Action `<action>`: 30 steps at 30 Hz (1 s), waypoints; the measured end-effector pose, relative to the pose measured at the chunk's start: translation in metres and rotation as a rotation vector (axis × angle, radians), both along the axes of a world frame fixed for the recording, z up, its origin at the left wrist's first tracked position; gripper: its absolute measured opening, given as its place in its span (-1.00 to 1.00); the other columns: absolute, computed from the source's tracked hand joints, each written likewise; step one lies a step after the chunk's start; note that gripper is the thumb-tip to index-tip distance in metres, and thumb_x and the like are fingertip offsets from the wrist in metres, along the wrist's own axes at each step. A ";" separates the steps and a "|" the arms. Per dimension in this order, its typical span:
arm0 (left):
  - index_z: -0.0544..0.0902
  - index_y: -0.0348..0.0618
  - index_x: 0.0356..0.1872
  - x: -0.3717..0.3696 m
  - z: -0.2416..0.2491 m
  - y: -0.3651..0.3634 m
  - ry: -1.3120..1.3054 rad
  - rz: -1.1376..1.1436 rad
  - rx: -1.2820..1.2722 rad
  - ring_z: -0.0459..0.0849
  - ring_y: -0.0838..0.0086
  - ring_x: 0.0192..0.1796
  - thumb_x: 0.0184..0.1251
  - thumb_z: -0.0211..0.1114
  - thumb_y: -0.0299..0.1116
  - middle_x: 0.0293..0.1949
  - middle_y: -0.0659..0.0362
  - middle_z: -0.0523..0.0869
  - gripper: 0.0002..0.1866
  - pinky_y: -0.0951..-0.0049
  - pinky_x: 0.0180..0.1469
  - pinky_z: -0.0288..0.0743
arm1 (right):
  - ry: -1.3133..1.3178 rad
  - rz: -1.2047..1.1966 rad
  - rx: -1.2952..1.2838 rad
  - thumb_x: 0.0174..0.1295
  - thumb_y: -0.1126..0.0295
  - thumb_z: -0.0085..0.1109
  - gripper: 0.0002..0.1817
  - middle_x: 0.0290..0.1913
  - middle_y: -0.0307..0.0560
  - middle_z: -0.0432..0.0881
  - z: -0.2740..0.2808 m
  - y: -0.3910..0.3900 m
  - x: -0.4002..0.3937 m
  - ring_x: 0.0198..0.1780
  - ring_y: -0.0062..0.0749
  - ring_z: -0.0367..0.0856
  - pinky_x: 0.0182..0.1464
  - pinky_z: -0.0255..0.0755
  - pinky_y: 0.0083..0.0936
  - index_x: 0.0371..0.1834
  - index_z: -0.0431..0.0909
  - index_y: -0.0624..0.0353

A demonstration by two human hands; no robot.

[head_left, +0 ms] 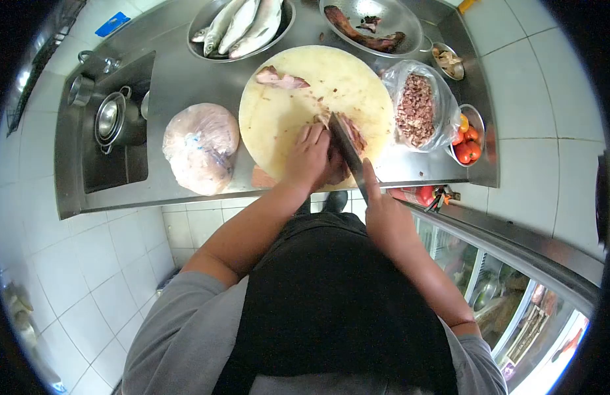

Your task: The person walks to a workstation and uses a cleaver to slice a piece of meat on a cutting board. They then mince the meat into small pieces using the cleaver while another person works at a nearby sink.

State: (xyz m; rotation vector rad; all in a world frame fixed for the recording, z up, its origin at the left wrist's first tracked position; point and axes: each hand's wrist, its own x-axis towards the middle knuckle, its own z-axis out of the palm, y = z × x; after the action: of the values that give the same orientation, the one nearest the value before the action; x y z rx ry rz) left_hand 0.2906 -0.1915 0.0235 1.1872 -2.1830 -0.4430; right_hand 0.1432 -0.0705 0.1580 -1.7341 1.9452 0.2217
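Observation:
A round yellowish cutting board lies on the steel counter in front of me. My left hand presses down on a piece of dark reddish meat, fingers together and curled against it. In my right hand is a knife, index finger stretched along its spine. The long dark blade crosses the meat just right of my left fingers. Part of the meat is hidden under the hand and blade. Another slice of meat rests at the board's upper left, among small scraps.
Around the board are a bowl of whole fish, a colander with dark meat strips, a bag of diced meat, a tomato bowl and a plastic-wrapped bundle. A sink with pots is at left, a glass-fronted cabinet at lower right.

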 end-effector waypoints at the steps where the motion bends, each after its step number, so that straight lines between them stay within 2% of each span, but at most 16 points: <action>1: 0.61 -0.26 -0.09 0.001 0.003 0.000 0.001 -0.023 0.016 0.52 0.11 0.18 0.13 0.33 -0.27 0.02 0.02 0.59 -0.64 0.15 0.24 0.46 | 0.001 -0.011 0.060 0.25 0.53 -0.04 -0.02 -0.43 0.26 0.70 0.009 0.002 0.001 -0.42 0.13 0.72 -0.33 0.61 0.04 0.69 -0.37 0.00; 3: 0.61 -0.27 -0.09 0.002 0.001 -0.001 -0.002 -0.039 0.035 0.52 0.11 0.18 0.16 0.30 -0.30 0.02 0.02 0.59 -0.66 0.15 0.25 0.46 | -0.002 -0.015 0.124 0.25 0.54 -0.05 -0.03 -0.42 0.27 0.70 0.009 -0.001 0.002 -0.42 0.15 0.72 -0.32 0.61 0.03 0.69 -0.35 0.01; 6: 0.60 -0.30 -0.09 0.002 -0.019 0.002 -0.028 -0.019 -0.083 0.52 0.09 0.19 0.20 0.23 -0.39 0.03 0.01 0.59 -0.72 0.15 0.26 0.45 | -0.057 -0.079 0.058 0.25 0.55 -0.07 -0.05 -0.41 0.29 0.70 -0.021 -0.009 0.009 -0.39 0.17 0.73 -0.30 0.62 0.04 0.69 -0.34 0.01; 8: 0.59 -0.30 -0.08 0.002 -0.024 -0.002 -0.016 -0.010 -0.142 0.51 0.05 0.20 0.21 0.20 -0.46 0.03 0.00 0.58 -0.74 0.16 0.26 0.45 | -0.001 -0.028 -0.103 0.24 0.55 -0.06 -0.05 -0.42 0.31 0.69 -0.037 -0.022 0.014 -0.38 0.19 0.73 -0.31 0.61 0.05 0.69 -0.31 -0.02; 12: 0.58 -0.27 -0.09 0.003 0.003 0.001 0.018 -0.024 0.025 0.50 0.01 0.18 0.17 0.26 -0.45 0.04 -0.02 0.58 -0.73 0.15 0.25 0.45 | 0.010 -0.081 -0.029 0.23 0.54 -0.03 -0.04 -0.45 0.31 0.69 -0.031 -0.012 0.006 -0.38 0.20 0.74 -0.29 0.61 0.06 0.69 -0.29 0.00; 14: 0.57 -0.22 -0.11 0.006 0.012 0.000 0.197 -0.038 0.175 0.50 -0.01 0.17 0.14 0.31 -0.42 0.04 -0.02 0.58 -0.73 0.08 0.26 0.41 | -0.021 -0.091 0.024 0.26 0.53 -0.01 -0.06 -0.47 0.31 0.68 -0.026 0.007 0.000 -0.39 0.22 0.72 -0.31 0.59 0.08 0.68 -0.26 -0.01; 19: 0.58 -0.25 0.04 0.016 0.018 -0.019 0.159 0.007 0.000 0.50 -0.03 0.22 0.20 0.35 -0.37 0.13 -0.07 0.59 -0.61 0.06 0.35 0.34 | -0.107 -0.103 -0.147 0.29 0.49 0.00 -0.08 -0.47 0.32 0.68 -0.031 0.002 -0.011 -0.42 0.23 0.71 -0.37 0.53 0.10 0.68 -0.25 -0.02; 21: 0.58 -0.25 0.02 0.022 0.012 -0.022 0.009 -0.109 -0.024 0.49 -0.01 0.25 0.20 0.32 -0.35 0.11 -0.05 0.60 -0.63 0.05 0.34 0.34 | -0.097 -0.157 -0.028 0.40 0.42 -0.09 -0.17 -0.37 0.44 0.67 -0.021 -0.007 -0.006 -0.31 0.38 0.67 -0.18 0.49 0.21 0.68 -0.28 -0.06; 22: 0.58 -0.25 0.02 0.025 0.012 -0.022 0.009 -0.109 -0.026 0.49 -0.01 0.25 0.20 0.32 -0.35 0.11 -0.05 0.60 -0.63 0.05 0.34 0.34 | -0.096 -0.157 -0.031 0.40 0.42 -0.09 -0.17 -0.37 0.44 0.67 -0.015 -0.009 -0.004 -0.31 0.38 0.67 -0.18 0.49 0.21 0.68 -0.28 -0.06; 24: 0.58 -0.27 0.05 0.031 0.012 -0.022 -0.044 -0.116 0.021 0.50 0.02 0.25 0.26 0.29 -0.36 0.12 -0.06 0.61 -0.64 0.08 0.33 0.36 | 0.004 -0.104 -0.086 0.26 0.54 0.00 -0.06 -0.45 0.30 0.69 -0.005 -0.013 0.001 -0.40 0.22 0.72 -0.30 0.57 0.10 0.68 -0.26 0.01; 25: 0.58 -0.27 0.05 0.031 0.012 -0.022 -0.044 -0.116 0.020 0.50 0.02 0.25 0.26 0.29 -0.36 0.12 -0.06 0.61 -0.64 0.08 0.33 0.36 | 0.004 -0.103 -0.087 0.26 0.54 0.00 -0.06 -0.45 0.30 0.69 0.000 -0.014 0.003 -0.40 0.22 0.72 -0.30 0.57 0.10 0.68 -0.26 0.01; 30: 0.60 -0.27 -0.06 0.029 0.005 -0.024 -0.095 -0.029 -0.038 0.55 0.06 0.16 0.22 0.28 -0.39 0.04 0.03 0.62 -0.71 0.10 0.23 0.44 | 0.023 -0.006 -0.044 0.28 0.52 -0.07 -0.08 -0.31 0.32 0.72 0.006 -0.022 0.013 -0.33 0.18 0.75 -0.27 0.62 0.04 0.68 -0.29 0.02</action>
State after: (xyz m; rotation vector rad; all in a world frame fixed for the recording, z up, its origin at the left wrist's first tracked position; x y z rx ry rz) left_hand 0.3201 -0.2156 0.0282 1.1799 -2.2814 -0.3625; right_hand 0.1557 -0.0927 0.1645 -1.7615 1.9856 0.1989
